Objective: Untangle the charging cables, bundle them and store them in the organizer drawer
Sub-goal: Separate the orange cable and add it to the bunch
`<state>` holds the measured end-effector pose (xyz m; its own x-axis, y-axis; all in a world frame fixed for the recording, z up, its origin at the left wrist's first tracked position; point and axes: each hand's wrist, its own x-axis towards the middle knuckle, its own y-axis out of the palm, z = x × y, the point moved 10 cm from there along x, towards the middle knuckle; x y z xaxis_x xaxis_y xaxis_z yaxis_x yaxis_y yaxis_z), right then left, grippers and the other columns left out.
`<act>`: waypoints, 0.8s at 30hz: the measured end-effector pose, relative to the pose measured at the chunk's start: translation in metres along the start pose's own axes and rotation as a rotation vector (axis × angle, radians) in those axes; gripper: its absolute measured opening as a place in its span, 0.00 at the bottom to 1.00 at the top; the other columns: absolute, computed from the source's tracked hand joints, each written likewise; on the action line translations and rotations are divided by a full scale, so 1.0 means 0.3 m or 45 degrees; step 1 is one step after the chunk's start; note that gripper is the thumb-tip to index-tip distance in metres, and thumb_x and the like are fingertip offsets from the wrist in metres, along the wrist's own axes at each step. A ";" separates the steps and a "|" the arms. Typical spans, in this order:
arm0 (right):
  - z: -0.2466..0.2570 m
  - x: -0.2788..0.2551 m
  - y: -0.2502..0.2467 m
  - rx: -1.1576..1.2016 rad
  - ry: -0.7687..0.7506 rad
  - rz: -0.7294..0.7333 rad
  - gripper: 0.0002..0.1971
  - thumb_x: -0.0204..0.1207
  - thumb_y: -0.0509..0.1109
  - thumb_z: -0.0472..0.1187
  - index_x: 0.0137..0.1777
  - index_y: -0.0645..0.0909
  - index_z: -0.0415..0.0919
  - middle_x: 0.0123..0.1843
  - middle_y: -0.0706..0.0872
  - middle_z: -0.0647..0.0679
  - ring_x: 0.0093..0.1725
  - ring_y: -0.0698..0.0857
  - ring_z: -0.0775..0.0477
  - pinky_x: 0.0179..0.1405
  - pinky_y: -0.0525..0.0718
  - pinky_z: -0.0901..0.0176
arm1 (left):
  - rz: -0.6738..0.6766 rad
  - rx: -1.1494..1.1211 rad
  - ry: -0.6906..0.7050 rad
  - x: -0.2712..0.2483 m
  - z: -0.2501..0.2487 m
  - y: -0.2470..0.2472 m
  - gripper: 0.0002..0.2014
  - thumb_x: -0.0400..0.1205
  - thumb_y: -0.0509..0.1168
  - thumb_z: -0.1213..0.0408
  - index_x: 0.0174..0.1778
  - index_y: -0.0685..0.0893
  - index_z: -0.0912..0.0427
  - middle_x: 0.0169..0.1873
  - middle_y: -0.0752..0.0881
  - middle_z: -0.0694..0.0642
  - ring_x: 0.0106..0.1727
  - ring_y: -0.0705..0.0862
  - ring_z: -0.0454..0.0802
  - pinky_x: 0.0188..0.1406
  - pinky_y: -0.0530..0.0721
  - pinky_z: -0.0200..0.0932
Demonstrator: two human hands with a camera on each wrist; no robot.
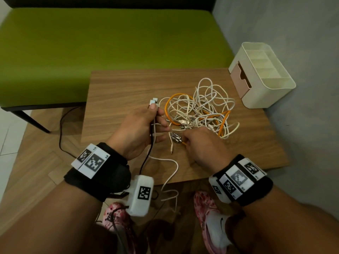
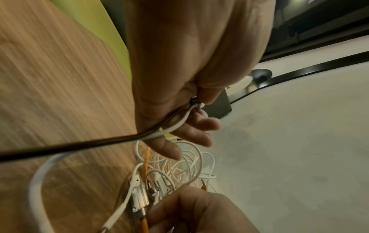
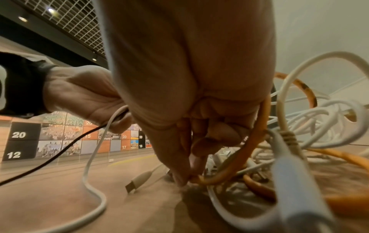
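Patience pays at this stage: the tangled heap of thin white charging cables (image 1: 205, 107) lies on the wood-grain surface (image 1: 117, 92) with a thick orange braided cable (image 1: 171, 99) looped through it, and nothing is bundled yet. The left hand (image 1: 141, 129) is raised just beside the heap, thumb and fingers (image 2: 207, 123) curled round a white cable and a black cable (image 2: 79, 145) near their white plug ends (image 1: 153, 102); both trail off the near edge of the surface toward the floor. The right hand (image 1: 200, 143) is low at the near side of the heap, its thumb and fingers (image 3: 179, 171) pinching the orange braided cable close to its silver metal plug (image 2: 139, 200).

The step in hand looks like freeing the orange cable. It probably goes best by following that plug end back through each loop instead of hauling on the middle, since a hard pull would likely tighten the white coils around it. Keeping the left hand's two cables held clear should stop them rejoining the knot. A loose white USB plug (image 3: 137, 179) lies just beside the right hand and could snag.

The cream plastic organizer (image 1: 275, 88) with its pink drawer (image 1: 238, 77) stands at the far right corner, well apart from the hands
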<state>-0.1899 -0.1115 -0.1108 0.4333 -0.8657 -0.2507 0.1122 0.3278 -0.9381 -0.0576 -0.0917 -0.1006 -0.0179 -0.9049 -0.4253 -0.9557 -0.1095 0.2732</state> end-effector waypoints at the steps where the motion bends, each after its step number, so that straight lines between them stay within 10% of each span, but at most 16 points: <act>1: -0.011 0.004 0.002 0.012 0.022 0.006 0.11 0.78 0.67 0.37 0.57 0.84 0.49 0.53 0.86 0.43 0.54 0.85 0.39 0.47 0.79 0.54 | 0.008 -0.004 0.012 0.000 -0.004 0.003 0.14 0.91 0.51 0.54 0.49 0.78 0.57 0.29 0.82 0.50 0.32 0.84 0.46 0.34 0.85 0.44; 8: -0.035 -0.014 -0.139 0.929 -0.029 -0.233 0.08 0.74 0.76 0.34 0.50 0.88 0.45 0.40 0.87 0.56 0.36 0.83 0.64 0.40 0.82 0.70 | 0.053 -0.088 0.161 0.025 -0.041 0.019 0.14 0.91 0.50 0.59 0.51 0.78 0.60 0.27 0.68 0.48 0.26 0.67 0.41 0.27 0.67 0.36; 21: -0.043 -0.053 -0.250 1.606 -0.113 -0.537 0.07 0.75 0.76 0.28 0.50 0.85 0.35 0.40 0.88 0.44 0.34 0.85 0.55 0.35 0.86 0.65 | -0.040 -0.123 0.403 0.061 -0.080 0.093 0.15 0.91 0.52 0.59 0.47 0.80 0.61 0.26 0.73 0.46 0.28 0.71 0.41 0.30 0.70 0.35; 24: -0.038 -0.052 -0.232 1.660 -0.113 -0.508 0.06 0.74 0.75 0.27 0.49 0.85 0.35 0.37 0.88 0.48 0.34 0.86 0.58 0.35 0.85 0.67 | 0.079 -0.064 0.427 0.050 -0.083 0.164 0.20 0.86 0.55 0.55 0.51 0.79 0.73 0.33 0.81 0.64 0.35 0.77 0.53 0.39 0.75 0.46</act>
<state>-0.2146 -0.1253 -0.0442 0.2231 -0.9738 0.0437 0.9747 0.2222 -0.0257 -0.0977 -0.1210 -0.0721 0.0300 -0.9944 -0.1014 -0.9400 -0.0625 0.3355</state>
